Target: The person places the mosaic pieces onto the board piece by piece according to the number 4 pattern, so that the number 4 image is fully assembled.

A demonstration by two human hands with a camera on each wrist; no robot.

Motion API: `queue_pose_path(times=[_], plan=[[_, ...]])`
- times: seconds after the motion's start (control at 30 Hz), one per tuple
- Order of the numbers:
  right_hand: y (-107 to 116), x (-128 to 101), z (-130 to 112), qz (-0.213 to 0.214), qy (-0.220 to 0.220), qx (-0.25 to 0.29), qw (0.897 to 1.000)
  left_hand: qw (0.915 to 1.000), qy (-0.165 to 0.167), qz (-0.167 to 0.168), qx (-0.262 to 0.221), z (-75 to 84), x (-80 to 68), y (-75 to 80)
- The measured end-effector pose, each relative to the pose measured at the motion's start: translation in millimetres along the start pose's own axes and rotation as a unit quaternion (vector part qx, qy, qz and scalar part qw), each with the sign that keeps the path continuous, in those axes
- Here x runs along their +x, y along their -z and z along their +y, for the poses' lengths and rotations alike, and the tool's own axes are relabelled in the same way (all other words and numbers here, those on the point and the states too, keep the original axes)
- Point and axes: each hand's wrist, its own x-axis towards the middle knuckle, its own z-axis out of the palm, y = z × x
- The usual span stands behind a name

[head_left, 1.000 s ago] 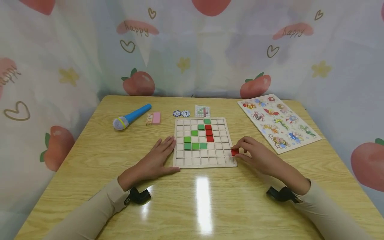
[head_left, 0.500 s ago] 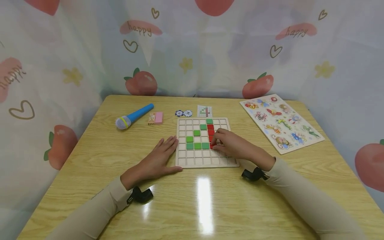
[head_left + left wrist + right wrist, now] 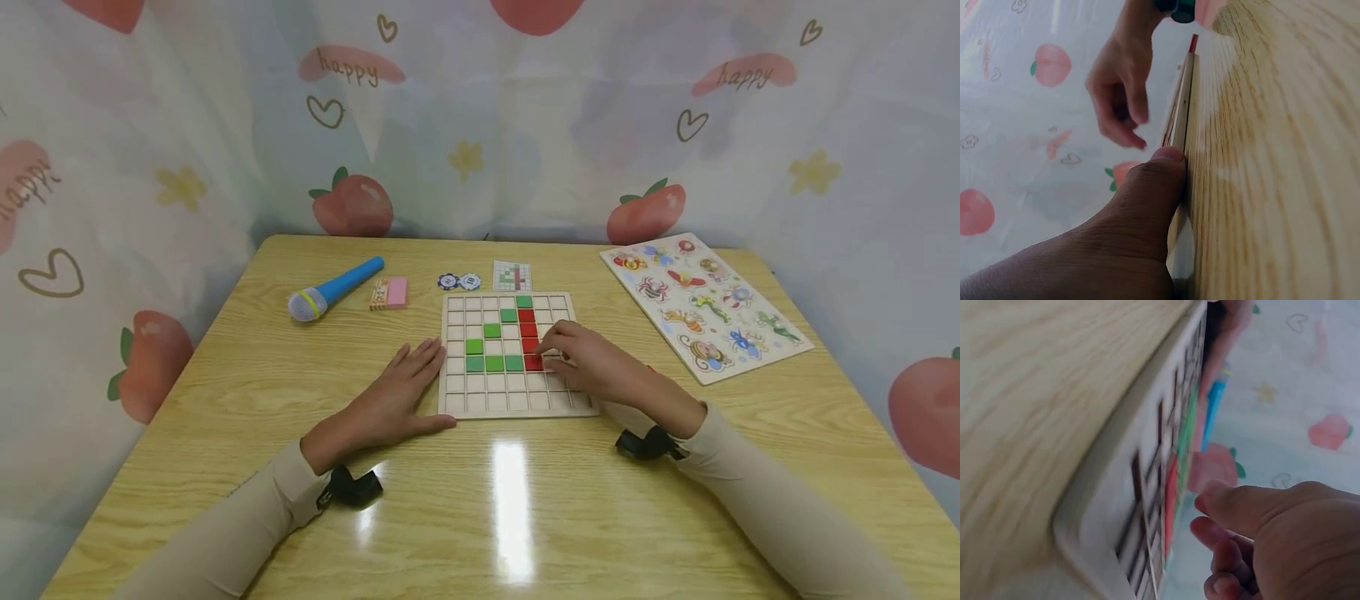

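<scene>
A square wooden grid board (image 3: 487, 406) lies flat, with several green tiles (image 3: 494, 364) in its cells. Several red tiles (image 3: 533, 362) form a column right of them. My right hand (image 3: 600, 362) hovers over the board's right side, fingers loosely bent beside the lowest red tile. In the right wrist view the thumb (image 3: 1235, 503) and fingers of that hand hold nothing. My left hand (image 3: 382, 400) rests flat on the table along the board's left edge; its thumb (image 3: 1154, 187) touches the front corner in the left wrist view.
Behind the board lie a small pattern card (image 3: 512, 276) and two poker chips (image 3: 459, 282). A blue toy microphone (image 3: 337, 288) and a pink box (image 3: 388, 293) are at the back left. An insect puzzle board (image 3: 701, 308) lies at right. Something red (image 3: 651, 367) peeks past my right wrist.
My right hand has brought a red tile from the board's right edge to the cell below the other reds, let go and drawn slightly right. The left hand stays put.
</scene>
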Motion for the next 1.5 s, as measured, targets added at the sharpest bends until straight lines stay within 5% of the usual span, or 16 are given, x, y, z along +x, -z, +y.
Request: queue_pose_path(times=[0.27, 0.43, 0.57, 0.83, 1.07, 1.23, 1.5], plan=[[43.9, -92.5, 40.4, 0.124, -0.053, -0.023, 0.991, 1.0000, 0.000, 0.006, -0.001, 1.6, 2.0, -1.1], [44.2, -145.3, 55.3, 0.129, -0.131, -0.029, 0.983, 1.0000, 0.000, 0.006, -0.003, -0.4, 1.8, -2.2], [33.1, -161.0, 57.7, 0.106, -0.169, -0.022, 0.980, 0.9999, 0.003, 0.008, -0.006, -2.4, -0.7, -2.1], [27.1, -162.2, 54.8, 0.069, -0.202, -0.022, 0.977, 0.9998, -0.005, 0.012, -0.015, -3.9, -0.8, -3.0], [30.6, -157.4, 53.4, 0.102, -0.154, -0.049, 0.982, 0.9999, -0.002, 0.008, -0.013, -2.2, 1.1, -1.4], [34.4, -124.1, 37.5, 0.101, -0.079, -0.034, 0.991, 0.9999, 0.003, 0.004, -0.012, -2.4, 1.0, -1.0], [19.6, -52.3, -3.9, 0.011, -0.015, 0.007, 1.000, 0.9999, -0.001, 0.006, -0.011, -1.2, 0.7, -1.3]])
